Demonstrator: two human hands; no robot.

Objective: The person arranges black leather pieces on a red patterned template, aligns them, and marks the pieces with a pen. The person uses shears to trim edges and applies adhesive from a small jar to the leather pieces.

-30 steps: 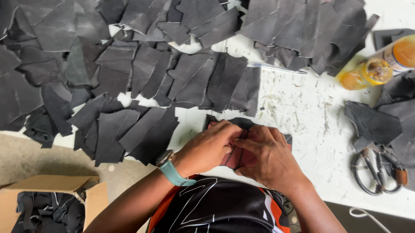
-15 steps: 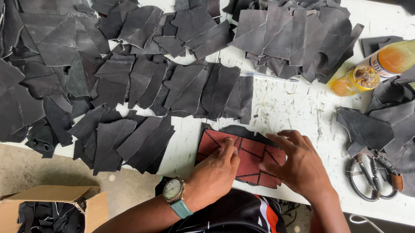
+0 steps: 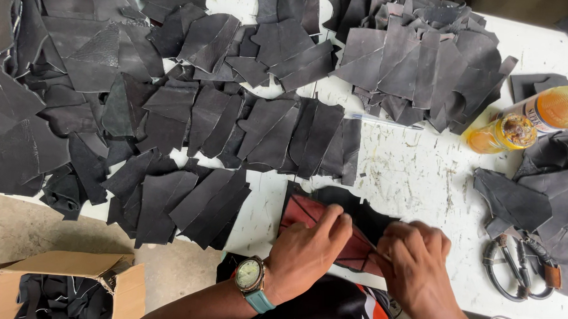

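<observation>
At the near edge of the white table (image 3: 417, 178), both hands are working on 1 reddish-brown leather piece (image 3: 307, 215) lying over a black piece (image 3: 358, 210). Since 0.5 s ago, the left hand (image 3: 308, 253) is pressing flat on the piece with fingers spread narrowly, while the right hand (image 3: 417, 258), earlier open, is now curling closed, seemingly pinching a thin marking tool at the piece's right edge. Marking appears underway. Below left, 1 open cardboard box (image 3: 122, 286) is holding dark scraps (image 3: 54, 296). Far right, 2 amber bottles (image 3: 535, 119) are lying sideways, liquid inside.

leather workshop, cut leather pieces (image 3: 272, 130), scissors (image 3: 515, 268)
</observation>
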